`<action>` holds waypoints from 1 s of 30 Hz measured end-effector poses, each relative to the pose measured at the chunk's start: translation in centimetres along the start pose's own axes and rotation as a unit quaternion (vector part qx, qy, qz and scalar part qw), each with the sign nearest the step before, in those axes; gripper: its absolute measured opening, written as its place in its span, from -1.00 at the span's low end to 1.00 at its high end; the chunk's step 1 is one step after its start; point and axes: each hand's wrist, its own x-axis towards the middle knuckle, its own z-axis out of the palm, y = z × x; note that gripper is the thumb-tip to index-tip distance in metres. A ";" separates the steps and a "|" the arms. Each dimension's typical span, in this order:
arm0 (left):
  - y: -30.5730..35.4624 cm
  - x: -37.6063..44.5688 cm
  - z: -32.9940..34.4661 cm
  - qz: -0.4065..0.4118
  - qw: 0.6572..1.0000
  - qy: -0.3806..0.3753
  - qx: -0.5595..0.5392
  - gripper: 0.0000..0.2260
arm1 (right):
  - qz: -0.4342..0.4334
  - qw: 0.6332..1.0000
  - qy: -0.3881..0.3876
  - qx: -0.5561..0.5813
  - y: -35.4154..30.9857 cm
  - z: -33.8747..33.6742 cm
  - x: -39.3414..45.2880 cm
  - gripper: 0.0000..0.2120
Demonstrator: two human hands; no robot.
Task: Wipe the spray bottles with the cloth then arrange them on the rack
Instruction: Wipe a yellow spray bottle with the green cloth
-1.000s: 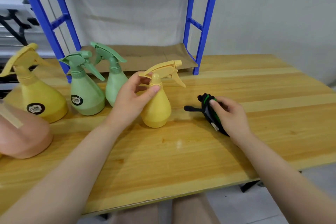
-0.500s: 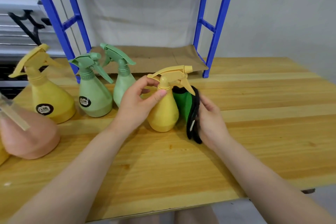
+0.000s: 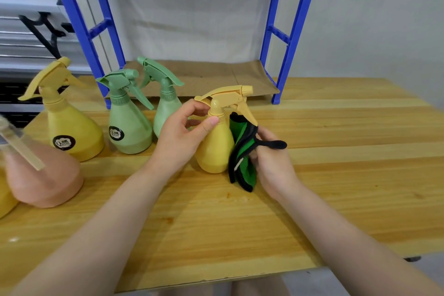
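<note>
A small yellow plastic spray bottle (image 3: 215, 149), upright on the pale wooden surface (image 3: 336, 151), is gripped at its neck by the left hand (image 3: 179, 137). A folded green, black-edged cloth (image 3: 242, 154) is held against the bottle's right side by the right hand (image 3: 271, 163).

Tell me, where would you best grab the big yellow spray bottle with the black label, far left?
Probably the narrow neck of the big yellow bottle, just under its trigger head, coming from the front. The body flares too wide for fingers to wrap, and it stands upright with open table before it.

pink bottle (image 3: 43, 175) cropped left, trigger blurred
</note>
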 end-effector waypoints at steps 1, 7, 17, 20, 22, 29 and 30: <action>0.0 0.0 0.0 -0.002 1.000 0.005 0.004 -0.91 | -0.006 1.000 -0.002 -0.007 0.0 0.1 -0.1 -0.73; 0.0 0.0 0.0 -0.005 1.000 0.018 0.003 -0.87 | -0.105 0.993 -0.009 -0.052 -0.9 2.0 -0.5 -0.78; -0.4 0.1 0.0 -0.033 0.994 -0.013 -0.106 -0.85 | -0.145 0.982 -0.108 -0.061 -1.3 3.6 0.9 -0.82; -0.6 -0.1 0.4 -0.058 0.983 -0.011 -0.173 -0.85 | -0.160 0.975 -0.109 -0.109 -1.6 4.1 1.3 -0.85; -0.6 -0.1 0.5 -0.064 0.979 -0.010 -0.191 -0.90 | -0.180 0.968 -0.108 -0.138 -1.6 4.3 1.4 -0.85; -0.6 -0.3 0.3 -0.062 0.953 -0.076 -0.285 -0.82 | -0.210 0.960 -0.109 -0.147 -0.5 4.0 1.3 -0.76; -0.7 -0.3 0.4 -0.060 0.955 -0.077 -0.280 -0.76 | -0.206 0.960 -0.111 -0.154 -0.4 4.0 1.2 -0.75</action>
